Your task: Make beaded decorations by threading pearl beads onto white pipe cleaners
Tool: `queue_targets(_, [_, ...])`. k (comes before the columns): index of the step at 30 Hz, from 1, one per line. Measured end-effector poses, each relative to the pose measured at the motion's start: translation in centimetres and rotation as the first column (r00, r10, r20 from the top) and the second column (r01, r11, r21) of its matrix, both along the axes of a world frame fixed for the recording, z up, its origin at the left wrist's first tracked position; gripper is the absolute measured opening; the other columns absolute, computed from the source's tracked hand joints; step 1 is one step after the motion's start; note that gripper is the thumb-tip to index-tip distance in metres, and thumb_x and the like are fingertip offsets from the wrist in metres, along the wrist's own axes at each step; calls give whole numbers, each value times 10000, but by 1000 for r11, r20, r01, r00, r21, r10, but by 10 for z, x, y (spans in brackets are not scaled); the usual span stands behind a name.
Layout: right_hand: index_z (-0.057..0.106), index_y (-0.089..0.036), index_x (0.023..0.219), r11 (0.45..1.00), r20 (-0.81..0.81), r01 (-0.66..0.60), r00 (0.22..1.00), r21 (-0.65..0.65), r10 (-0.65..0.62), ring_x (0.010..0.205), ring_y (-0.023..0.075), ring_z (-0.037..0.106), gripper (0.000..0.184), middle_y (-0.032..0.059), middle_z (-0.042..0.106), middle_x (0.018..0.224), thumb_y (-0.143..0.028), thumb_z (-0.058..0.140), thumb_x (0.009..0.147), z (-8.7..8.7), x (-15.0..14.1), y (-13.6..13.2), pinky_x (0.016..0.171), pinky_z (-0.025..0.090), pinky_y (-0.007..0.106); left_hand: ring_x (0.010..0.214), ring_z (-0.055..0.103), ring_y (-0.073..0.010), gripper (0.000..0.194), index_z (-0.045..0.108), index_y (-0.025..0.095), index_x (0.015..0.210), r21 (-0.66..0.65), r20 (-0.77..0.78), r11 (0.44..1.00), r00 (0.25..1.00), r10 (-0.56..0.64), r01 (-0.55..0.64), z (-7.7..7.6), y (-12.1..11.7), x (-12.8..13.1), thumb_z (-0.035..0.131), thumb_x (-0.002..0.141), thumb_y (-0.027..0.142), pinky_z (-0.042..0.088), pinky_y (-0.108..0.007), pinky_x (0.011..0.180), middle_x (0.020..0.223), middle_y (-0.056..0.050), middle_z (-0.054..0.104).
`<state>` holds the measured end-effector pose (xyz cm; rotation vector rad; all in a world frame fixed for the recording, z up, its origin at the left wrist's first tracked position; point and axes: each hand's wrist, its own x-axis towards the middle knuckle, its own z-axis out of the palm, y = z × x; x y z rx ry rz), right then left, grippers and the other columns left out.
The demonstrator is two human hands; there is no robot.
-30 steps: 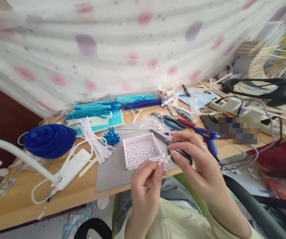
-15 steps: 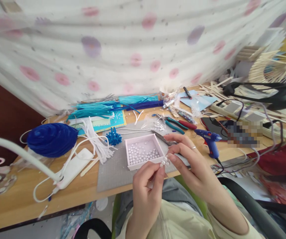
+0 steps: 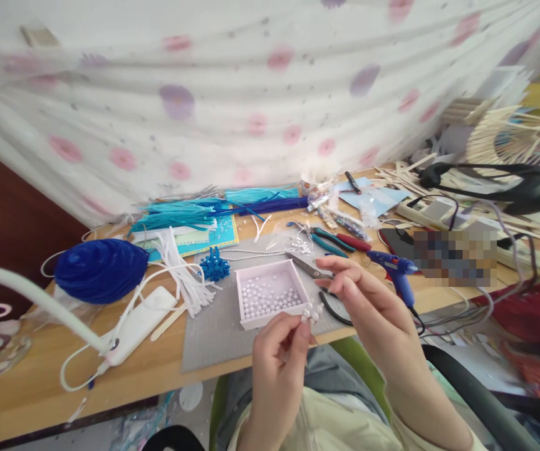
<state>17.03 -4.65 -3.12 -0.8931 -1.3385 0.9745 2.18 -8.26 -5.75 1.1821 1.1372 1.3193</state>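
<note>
My left hand (image 3: 282,351) pinches a small cluster of white pearl beads (image 3: 314,312) between thumb and fingertips, just off the front right corner of a pale pink box (image 3: 250,322). Loose pearl beads (image 3: 270,299) lie inside that box. To the right of the cluster, my right hand (image 3: 378,313) is raised with its fingers loosely bent and apart, and nothing shows in them. Beneath its fingertips, scissors (image 3: 305,266) with a dark handle lie on the grey mat (image 3: 213,338), partly hidden by the hand.
A blue beaded ornament (image 3: 214,264) and white pipe cleaners (image 3: 190,282) lie left of the box. Pliers (image 3: 329,241) and a blue glue gun (image 3: 399,272) lie to the right. At left are a blue bundle (image 3: 101,269) and a white lamp base (image 3: 143,326).
My right hand has let go of the bead cluster and drawn back to the right, uncovering more of the scissors. My left hand keeps its pinch in nearly the same place.
</note>
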Motion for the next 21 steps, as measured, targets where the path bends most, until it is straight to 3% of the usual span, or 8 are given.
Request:
queue_targets(3, [666, -253, 796, 993, -227, -42, 974, -109, 16, 1134, 218, 590, 269, 37, 676, 1168, -412, 602, 1004, -2, -1, 1, 971, 487, 329, 542, 415, -97, 392, 680, 176, 730, -79, 85, 997, 996, 21, -15, 0, 1, 1, 656, 947, 502, 313, -242, 517, 653, 19, 538])
queue_targets(6, [623, -233, 667, 992, -287, 46, 955, -119, -79, 1013, 207, 565, 356, 36, 650, 964, -455, 690, 936, -7, 0, 3, 933, 476, 293, 512, 408, -72, 449, 735, 160, 760, -165, 191, 986, 980, 59, -28, 2, 3, 2, 734, 853, 599, 301, -218, 496, 635, 22, 549])
queue_targets(11, [646, -226, 659, 978, -224, 147, 958, -146, -177, 829, 200, 538, 390, 25, 588, 755, -519, 707, 910, -19, -1, 4, 773, 450, 291, 457, 415, -41, 507, 806, 146, 820, -237, 288, 970, 950, 120, -51, 2, 4, 2, 821, 734, 645, 285, -197, 464, 633, 3, 610])
queue_targets(14, [473, -216, 493, 977, -164, 162, 969, -135, -183, 747, 197, 536, 593, 39, 586, 678, -565, 637, 943, -24, -3, 4, 716, 439, 315, 452, 423, -44, 489, 815, 147, 841, -220, 292, 974, 948, 124, -60, 1, 4, 2, 822, 746, 627, 291, -202, 460, 627, -2, 618])
queue_targets(16, [431, -217, 464, 977, -115, 174, 975, -122, -188, 736, 198, 551, 634, 43, 590, 663, -568, 602, 964, -27, -3, 4, 718, 453, 325, 465, 430, -54, 476, 812, 145, 827, -209, 288, 976, 950, 119, -59, 1, 3, 2, 818, 759, 616, 307, -206, 468, 617, 1, 605])
queue_targets(18, [610, -220, 583, 979, -73, 170, 981, -112, -179, 790, 205, 598, 483, 48, 664, 778, -528, 639, 954, -28, -3, 3, 759, 487, 330, 477, 431, -61, 475, 810, 142, 818, -212, 284, 975, 952, 118, -58, 2, 2, 2, 818, 761, 614, 314, -209, 474, 610, 5, 592])
queue_targets(20, [767, -260, 894, 983, -46, 143, 988, -113, -149, 901, 217, 650, 239, 55, 727, 995, -474, 672, 947, -28, -4, 1, 818, 523, 337, 481, 431, -64, 482, 809, 143, 823, -225, 277, 973, 954, 116, -53, 4, 2, 3, 817, 756, 620, 313, -209, 475, 612, 7, 584])
queue_targets(21, [782, -282, 1007, 986, -29, 122, 992, -113, -126, 967, 225, 663, 212, 60, 733, 1091, -452, 667, 956, -27, -5, 0, 854, 535, 343, 485, 431, -64, 481, 807, 145, 825, -233, 275, 971, 955, 113, -48, 4, 2, 3, 818, 754, 621, 312, -208, 477, 617, 8, 582])
